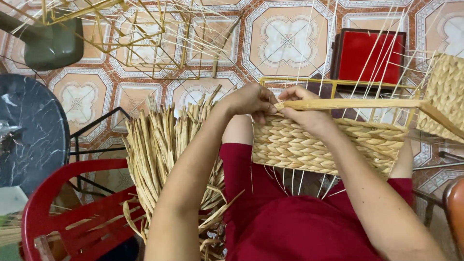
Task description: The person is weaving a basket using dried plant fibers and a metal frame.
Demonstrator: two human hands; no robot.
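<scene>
A half-woven straw basket (319, 147) on a yellow wire frame rests on my lap, over red trousers. My left hand (251, 100) and my right hand (302, 108) meet at its top left rim. Both pinch a flat straw strand (357, 104) that stretches right along the rim. Thin pale wire spokes (382, 53) stick up from the basket's wall.
A bundle of dry straw strands (164, 150) leans on a red plastic chair (72, 212) at my left. A dark marble round table (31, 130) is far left. Empty yellow wire frames (145, 38) and a red box (369, 55) lie on the patterned tile floor.
</scene>
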